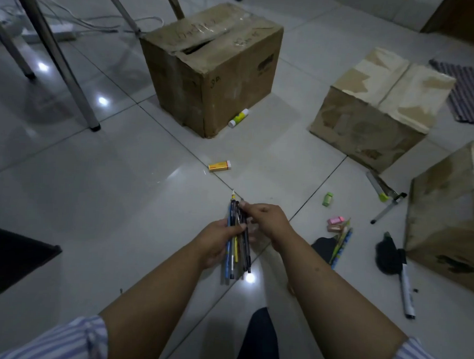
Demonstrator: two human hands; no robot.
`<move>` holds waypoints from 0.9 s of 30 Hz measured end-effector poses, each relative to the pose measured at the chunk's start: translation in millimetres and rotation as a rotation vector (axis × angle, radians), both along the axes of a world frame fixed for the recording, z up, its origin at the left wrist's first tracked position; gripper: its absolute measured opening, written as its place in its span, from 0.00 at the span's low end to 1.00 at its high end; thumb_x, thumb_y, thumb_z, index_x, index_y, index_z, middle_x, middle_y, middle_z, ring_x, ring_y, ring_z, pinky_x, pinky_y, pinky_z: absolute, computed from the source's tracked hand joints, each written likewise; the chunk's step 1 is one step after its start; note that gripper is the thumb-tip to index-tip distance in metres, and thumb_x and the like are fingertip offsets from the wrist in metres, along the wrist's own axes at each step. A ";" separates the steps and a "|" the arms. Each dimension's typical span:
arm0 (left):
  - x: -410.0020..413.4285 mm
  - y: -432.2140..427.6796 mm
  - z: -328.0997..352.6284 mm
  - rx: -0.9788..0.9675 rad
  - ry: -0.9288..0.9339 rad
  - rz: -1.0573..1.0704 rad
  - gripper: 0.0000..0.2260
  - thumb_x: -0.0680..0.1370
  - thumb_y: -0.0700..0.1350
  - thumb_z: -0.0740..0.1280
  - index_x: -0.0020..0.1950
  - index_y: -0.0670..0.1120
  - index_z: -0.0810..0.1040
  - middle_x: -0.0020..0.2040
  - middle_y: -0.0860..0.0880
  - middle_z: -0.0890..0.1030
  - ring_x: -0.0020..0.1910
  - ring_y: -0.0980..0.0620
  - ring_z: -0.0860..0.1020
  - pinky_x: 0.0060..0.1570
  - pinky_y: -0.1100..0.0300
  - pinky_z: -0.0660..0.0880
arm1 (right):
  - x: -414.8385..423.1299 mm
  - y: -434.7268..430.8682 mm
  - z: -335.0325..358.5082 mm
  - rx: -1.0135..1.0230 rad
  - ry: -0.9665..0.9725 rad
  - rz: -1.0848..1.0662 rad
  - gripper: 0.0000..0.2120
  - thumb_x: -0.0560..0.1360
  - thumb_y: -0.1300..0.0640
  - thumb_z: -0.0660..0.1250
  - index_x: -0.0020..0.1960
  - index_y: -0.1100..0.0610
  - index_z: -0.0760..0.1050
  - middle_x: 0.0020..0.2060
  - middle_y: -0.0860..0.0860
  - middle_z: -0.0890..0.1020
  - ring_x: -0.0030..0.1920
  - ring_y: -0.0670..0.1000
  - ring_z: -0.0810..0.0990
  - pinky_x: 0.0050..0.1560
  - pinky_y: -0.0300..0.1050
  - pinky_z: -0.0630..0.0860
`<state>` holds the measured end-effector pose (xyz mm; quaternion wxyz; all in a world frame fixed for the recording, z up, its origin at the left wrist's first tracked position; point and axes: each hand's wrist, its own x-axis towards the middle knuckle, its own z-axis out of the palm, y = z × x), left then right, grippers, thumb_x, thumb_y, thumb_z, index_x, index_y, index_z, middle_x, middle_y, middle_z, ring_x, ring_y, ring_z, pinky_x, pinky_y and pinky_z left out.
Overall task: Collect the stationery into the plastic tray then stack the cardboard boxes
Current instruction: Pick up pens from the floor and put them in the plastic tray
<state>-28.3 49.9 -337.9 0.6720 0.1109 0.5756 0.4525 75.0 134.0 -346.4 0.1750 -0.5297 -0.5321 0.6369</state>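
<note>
grip: left hand (217, 243) fingers clamped round pen bundle (237, 260), right hand (266, 220) pinching its top | place: bundle held above floor (122, 188), nearer the person than large cardboard box (210, 68) | risk: uneven, loosely packed pens may slide out downward if either grip eases

Brown cardboard boxes (215, 71), yellow eraser (219, 166), blue-striped sleeves (71, 340).

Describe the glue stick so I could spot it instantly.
Find the tall cardboard box beside the chair legs. A glue stick lies on the floor at the foot of its right-hand face. It is a round yellow-green tube with a white cap, unlike the flat yellow eraser farther out.
</note>
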 end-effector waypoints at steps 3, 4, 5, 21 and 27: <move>-1.2 9.0 5.9 -0.003 0.060 0.057 0.13 0.79 0.37 0.61 0.64 0.36 0.72 0.44 0.43 0.80 0.42 0.48 0.80 0.54 0.48 0.76 | 4.3 5.8 1.8 0.183 -0.127 -0.067 0.16 0.77 0.49 0.63 0.47 0.61 0.81 0.40 0.56 0.82 0.41 0.52 0.79 0.42 0.43 0.73; -1.0 12.2 12.3 -0.004 0.110 0.077 0.13 0.80 0.37 0.61 0.64 0.36 0.71 0.45 0.43 0.80 0.42 0.48 0.79 0.52 0.48 0.76 | 7.8 5.2 5.0 0.295 -0.179 -0.089 0.15 0.78 0.51 0.62 0.50 0.62 0.80 0.45 0.58 0.82 0.45 0.54 0.78 0.44 0.42 0.71; -0.1 14.5 20.5 0.001 0.159 0.096 0.13 0.80 0.38 0.60 0.63 0.36 0.71 0.47 0.42 0.79 0.41 0.48 0.78 0.51 0.48 0.75 | 11.7 3.4 10.3 0.413 -0.237 -0.083 0.14 0.79 0.53 0.61 0.54 0.62 0.79 0.49 0.58 0.82 0.48 0.54 0.78 0.46 0.40 0.68; 7.5 -94.5 418.9 -0.013 0.266 0.336 0.07 0.81 0.41 0.60 0.58 0.42 0.72 0.43 0.48 0.80 0.40 0.51 0.79 0.40 0.59 0.76 | 36.8 -98.5 399.2 0.822 -0.501 0.408 0.23 0.81 0.51 0.53 0.75 0.49 0.55 0.77 0.49 0.54 0.77 0.51 0.42 0.75 0.53 0.43; 9.5 -169.3 587.0 -0.034 0.281 0.477 0.08 0.81 0.41 0.60 0.58 0.42 0.73 0.45 0.48 0.79 0.41 0.51 0.79 0.42 0.57 0.76 | 39.5 -154.7 567.6 0.841 -0.434 0.552 0.23 0.81 0.49 0.51 0.75 0.46 0.53 0.77 0.48 0.52 0.77 0.51 0.40 0.75 0.55 0.42</move>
